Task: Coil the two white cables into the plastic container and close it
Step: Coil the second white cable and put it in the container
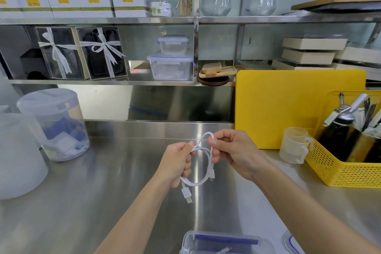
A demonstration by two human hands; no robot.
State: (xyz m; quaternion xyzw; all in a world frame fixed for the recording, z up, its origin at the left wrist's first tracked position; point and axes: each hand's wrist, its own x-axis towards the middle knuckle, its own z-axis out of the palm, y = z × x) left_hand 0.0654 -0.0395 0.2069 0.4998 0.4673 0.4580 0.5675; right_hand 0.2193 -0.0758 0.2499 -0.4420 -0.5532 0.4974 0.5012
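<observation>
Above the steel counter both hands hold one white cable (201, 180) bent into loops. My left hand (177, 163) is closed around the left side of the loops, and a USB plug hangs below it. My right hand (233, 150) pinches the top bend between thumb and fingers, with a smaller plug dangling under it. At the bottom edge stands the clear plastic container (224, 241) with blue clips; a piece of white cable (223, 250) shows inside it. Its lid (290, 243) lies to the right, partly cut off by the frame.
A yellow basket (340, 171) with bottles and a measuring cup (293, 145) stand at the right, a yellow cutting board (288, 109) behind them. Round plastic tubs (55, 123) sit at the left. Shelves with boxes and containers run along the back wall.
</observation>
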